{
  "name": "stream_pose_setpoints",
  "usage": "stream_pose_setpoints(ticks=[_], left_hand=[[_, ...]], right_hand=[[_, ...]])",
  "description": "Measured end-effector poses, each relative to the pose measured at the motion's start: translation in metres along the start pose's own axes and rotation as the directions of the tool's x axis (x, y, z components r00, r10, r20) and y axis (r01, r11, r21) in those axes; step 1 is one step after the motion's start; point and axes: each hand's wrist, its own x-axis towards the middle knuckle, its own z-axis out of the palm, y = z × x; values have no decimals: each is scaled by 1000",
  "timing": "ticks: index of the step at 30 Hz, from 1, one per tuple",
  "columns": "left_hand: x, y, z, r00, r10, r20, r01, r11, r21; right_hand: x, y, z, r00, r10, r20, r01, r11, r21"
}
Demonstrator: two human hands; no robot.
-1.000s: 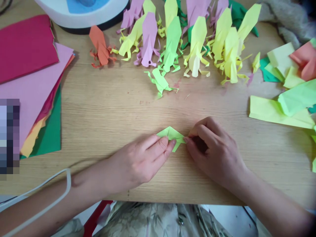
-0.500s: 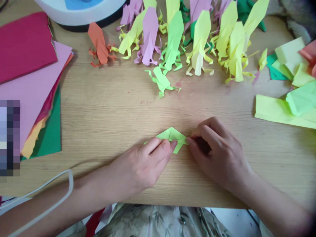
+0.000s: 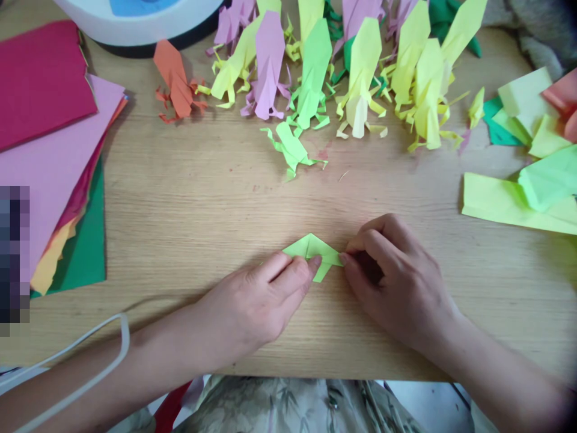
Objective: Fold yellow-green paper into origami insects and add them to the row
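A small piece of folded light green paper (image 3: 310, 245) lies near the front of the wooden table, its peak pointing away from me. My left hand (image 3: 270, 294) is closed on its left and middle part, fingertips pressing it, so part of the paper is hidden under the fingers. At the right corner of the paper, my right hand (image 3: 396, 276) pinches the tip between thumb and forefinger. Beyond the hands sits a small light green origami figure (image 3: 292, 147) with thin bent legs.
Rows of origami figures (image 3: 315, 72) in green, yellow and purple stand at the back, an orange one (image 3: 177, 78) on their left. Coloured paper sheets (image 3: 49, 174) are stacked at left. Paper pieces (image 3: 491, 195) lie at right. A white cable (image 3: 124, 337) crosses my left forearm.
The view has shifted slightly, so things at the back and sides appear a little further left. Both hands keep their grip on the green paper, with hardly any movement.
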Motion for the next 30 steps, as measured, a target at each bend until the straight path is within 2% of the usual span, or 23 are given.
stream_pose_setpoints(ticks=[13, 22, 26, 30], left_hand=[[3, -3, -4, 999, 30, 23, -30, 999, 41], [3, -1, -1, 999, -49, -14, 49, 999, 10], [5, 0, -2, 998, -40, -39, 42, 998, 41], [6, 2, 1, 995, -48, -89, 54, 996, 69]], right_hand=[[1, -1, -1, 1000, 25, -12, -25, 1000, 0], [1, 1, 1, 1000, 14, -2, -14, 1000, -6], [-5, 2, -1, 998, -55, -41, 57, 998, 33], [-15, -3, 0, 972, -235, -10, 234, 971, -49]])
